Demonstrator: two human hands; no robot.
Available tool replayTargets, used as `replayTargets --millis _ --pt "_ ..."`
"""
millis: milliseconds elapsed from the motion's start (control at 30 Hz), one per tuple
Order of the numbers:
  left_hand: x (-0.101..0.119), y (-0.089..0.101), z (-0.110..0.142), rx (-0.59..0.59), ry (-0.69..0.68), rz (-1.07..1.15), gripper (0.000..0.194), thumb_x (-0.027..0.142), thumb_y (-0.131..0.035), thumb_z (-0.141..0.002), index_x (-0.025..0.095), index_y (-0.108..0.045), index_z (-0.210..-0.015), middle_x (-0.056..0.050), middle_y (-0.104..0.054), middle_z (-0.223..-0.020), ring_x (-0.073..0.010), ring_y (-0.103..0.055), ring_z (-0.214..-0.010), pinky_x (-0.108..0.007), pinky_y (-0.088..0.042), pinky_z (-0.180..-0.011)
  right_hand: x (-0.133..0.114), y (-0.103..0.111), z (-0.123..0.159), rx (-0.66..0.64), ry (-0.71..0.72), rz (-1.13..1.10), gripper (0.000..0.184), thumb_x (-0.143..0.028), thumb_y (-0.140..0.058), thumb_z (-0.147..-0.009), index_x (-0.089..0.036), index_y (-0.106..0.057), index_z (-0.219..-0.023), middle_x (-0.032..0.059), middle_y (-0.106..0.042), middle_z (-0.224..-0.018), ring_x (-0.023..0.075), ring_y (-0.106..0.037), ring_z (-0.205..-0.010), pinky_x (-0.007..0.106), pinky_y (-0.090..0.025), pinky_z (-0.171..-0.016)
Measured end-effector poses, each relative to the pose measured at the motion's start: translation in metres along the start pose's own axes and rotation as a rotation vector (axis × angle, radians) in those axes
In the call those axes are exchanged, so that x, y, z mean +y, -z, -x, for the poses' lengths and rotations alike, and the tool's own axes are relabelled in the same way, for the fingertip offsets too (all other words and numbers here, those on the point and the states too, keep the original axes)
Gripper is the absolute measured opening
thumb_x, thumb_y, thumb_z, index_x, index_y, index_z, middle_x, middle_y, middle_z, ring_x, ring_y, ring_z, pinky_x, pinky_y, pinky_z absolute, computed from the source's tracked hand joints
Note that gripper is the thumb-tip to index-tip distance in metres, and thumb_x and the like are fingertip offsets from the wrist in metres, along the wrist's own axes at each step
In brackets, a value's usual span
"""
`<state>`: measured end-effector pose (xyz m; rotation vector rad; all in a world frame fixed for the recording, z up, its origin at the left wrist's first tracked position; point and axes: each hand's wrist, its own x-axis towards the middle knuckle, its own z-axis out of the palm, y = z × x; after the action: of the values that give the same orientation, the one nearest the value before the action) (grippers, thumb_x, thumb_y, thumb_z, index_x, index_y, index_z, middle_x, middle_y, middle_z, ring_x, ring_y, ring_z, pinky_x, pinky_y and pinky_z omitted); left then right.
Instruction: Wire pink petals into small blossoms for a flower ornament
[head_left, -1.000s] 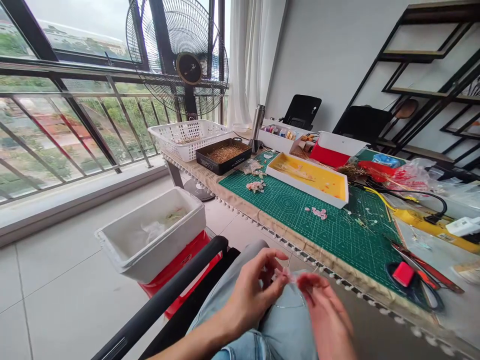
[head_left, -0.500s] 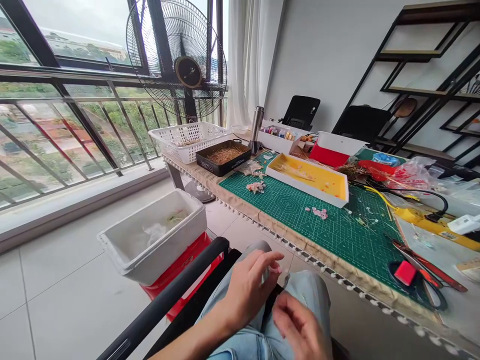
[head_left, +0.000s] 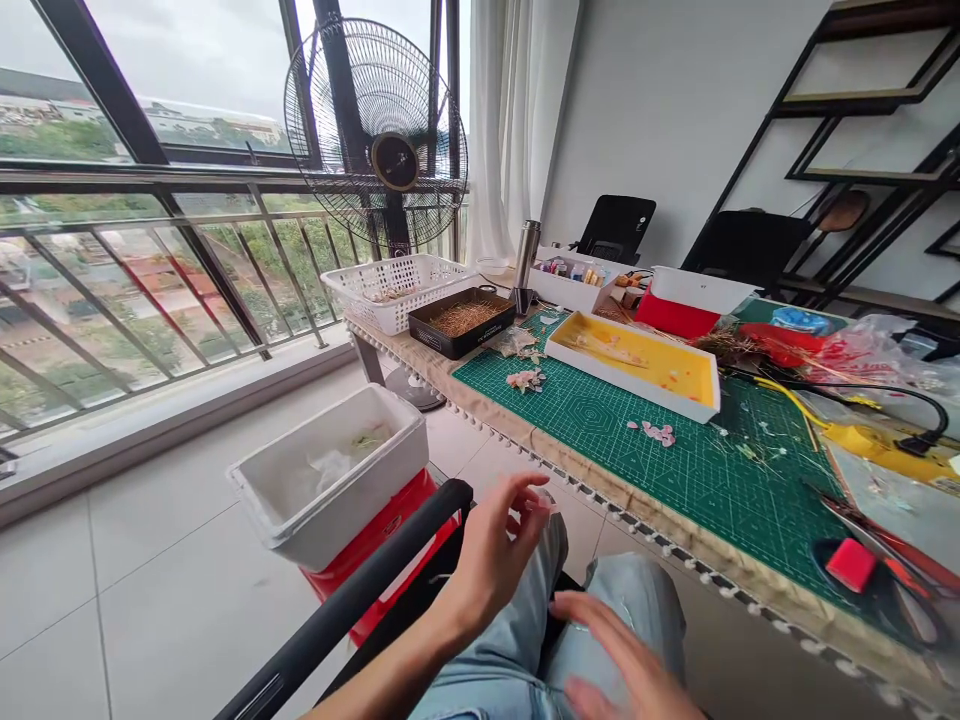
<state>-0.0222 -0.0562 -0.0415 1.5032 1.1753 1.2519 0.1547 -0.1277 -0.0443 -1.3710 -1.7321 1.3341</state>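
Left hand (head_left: 499,540), lower centre of frame: fingers curled inward, thumb and fingertips closed on a small, translucent pink piece (head_left: 546,506), partly hidden by the fingers. Right hand (head_left: 626,655), bottom edge, right of centre: blurred, fingers loosely extended, thumb parted from them; cannot tell whether anything thin is in its grasp. Hands well apart, both above the jeans (head_left: 637,590) of the seated person.

Black armrest (head_left: 360,590) slants up from bottom edge to the left hand's left. Beyond it, lower left, a white bin (head_left: 330,540) with red lower part; crumpled clear film inside.

Right of centre: green cutting mat (head_left: 600,450) on a cloth-covered table. On it, pink petal-like pieces (head_left: 660,434) near the middle, a paler pink cluster (head_left: 526,380) farther left, and a white tray with yellow bottom (head_left: 660,375) behind. Red-handled tools at lower right.

Centre, table's far left end: black tray (head_left: 465,325) of brown, straw-like bits; white perforated basket (head_left: 397,290) just beside. Large fan (head_left: 394,160) behind, upper centre-left.
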Motion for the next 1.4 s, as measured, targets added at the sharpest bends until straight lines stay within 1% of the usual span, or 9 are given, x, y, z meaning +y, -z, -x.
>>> replayTargets --millis 100,200,367,600,767,900,1000,1167,1400 --pt "0.0 -0.004 0.002 -0.077 0.008 0.004 0.025 0.025 -0.054 -0.09 0.024 -0.063 -0.113 -0.002 -0.063 -0.09 -0.0108 -0.058 -0.072 -0.019 -0.048 -0.059 -0.012 -0.007 -0.023 0.205 -0.026 -0.341 0.044 -0.056 -0.061 -0.083 -0.024 -0.067 -0.113 0.0085 -0.07 -0.116 0.027 -0.062 -0.111 0.035 -0.047 -0.098" --pt "-0.001 -0.005 0.004 -0.124 0.027 -0.006 0.023 0.022 -0.052 -0.089 0.022 -0.065 -0.108 -0.003 -0.062 -0.093 -0.0104 -0.059 -0.07 -0.018 -0.047 -0.055 -0.02 -0.019 -0.04 0.238 -0.04 -0.57 0.032 -0.05 -0.067 -0.082 -0.021 -0.068 -0.096 0.0051 -0.073 -0.095 0.0231 -0.066 -0.092 0.033 -0.05 -0.088" --pt "-0.004 -0.006 0.005 -0.168 0.118 0.005 0.015 0.019 -0.053 -0.086 0.018 -0.064 -0.096 -0.002 -0.063 -0.09 -0.0092 -0.058 -0.064 -0.018 -0.047 -0.053 -0.009 -0.026 -0.044 0.266 -0.078 -0.629 0.027 -0.045 -0.071 -0.08 -0.019 -0.065 -0.077 0.0017 -0.068 -0.076 0.019 -0.062 -0.078 0.028 -0.049 -0.078" --pt "-0.004 -0.009 0.005 -0.337 0.222 0.166 0.026 0.035 -0.049 -0.092 0.017 -0.066 -0.103 -0.004 -0.067 -0.087 -0.0133 -0.064 -0.067 -0.021 -0.051 -0.056 0.001 -0.02 -0.032 0.248 -0.221 -0.79 0.032 -0.052 -0.064 -0.084 -0.021 -0.064 -0.091 0.0026 -0.068 -0.086 0.0167 -0.063 -0.069 0.027 -0.05 -0.061" --pt "-0.003 -0.008 0.006 -0.349 0.225 0.105 0.021 0.033 -0.054 -0.088 0.015 -0.065 -0.092 -0.002 -0.063 -0.078 -0.0098 -0.059 -0.053 -0.02 -0.047 -0.049 -0.004 -0.021 -0.03 0.166 -0.222 -0.709 0.039 -0.057 -0.068 -0.08 -0.02 -0.061 -0.085 -0.0043 -0.054 -0.064 0.0063 -0.043 -0.041 0.021 -0.036 -0.04" --pt "-0.002 -0.009 0.004 -0.335 0.276 0.231 0.016 0.03 -0.057 -0.086 0.015 -0.061 -0.085 -0.001 -0.063 -0.07 -0.0119 -0.062 -0.062 -0.023 -0.051 -0.061 -0.002 -0.022 -0.024 0.261 -0.259 -0.671 0.046 -0.062 -0.072 -0.072 -0.019 -0.057 -0.077 -0.0116 -0.03 -0.051 0.0027 -0.017 -0.042 0.016 -0.013 -0.038" --pt "-0.002 -0.009 0.003 -0.344 0.319 0.375 0.022 0.037 -0.063 -0.082 0.014 -0.06 -0.082 -0.003 -0.064 -0.074 -0.0135 -0.062 -0.064 -0.027 -0.052 -0.064 0.001 -0.024 -0.016 0.225 -0.218 -0.586 0.047 -0.066 -0.064 -0.078 -0.02 -0.055 -0.077 -0.0125 -0.022 -0.05 0.0038 -0.011 -0.042 0.019 -0.007 -0.038" --pt "-0.004 -0.01 0.002 -0.38 0.372 0.422 0.031 0.043 -0.067 -0.078 0.013 -0.061 -0.079 -0.004 -0.065 -0.071 -0.0133 -0.061 -0.064 -0.026 -0.049 -0.064 0.006 -0.021 -0.009 0.261 -0.152 -0.411 0.045 -0.064 -0.054 -0.086 -0.02 -0.054 -0.077 -0.0114 -0.02 -0.051 0.0064 -0.01 -0.045 0.022 -0.009 -0.039" --pt "-0.006 -0.015 0.001 -0.415 0.466 0.444 0.038 0.049 -0.071 -0.071 0.013 -0.06 -0.076 -0.001 -0.06 -0.069 -0.0112 -0.055 -0.063 -0.024 -0.047 -0.062 0.008 -0.016 -0.023 0.364 -0.095 -0.167 0.036 -0.056 -0.057 -0.086 -0.021 -0.059 -0.093 -0.006 -0.043 -0.055 0.0125 -0.038 -0.049 0.022 -0.035 -0.045"
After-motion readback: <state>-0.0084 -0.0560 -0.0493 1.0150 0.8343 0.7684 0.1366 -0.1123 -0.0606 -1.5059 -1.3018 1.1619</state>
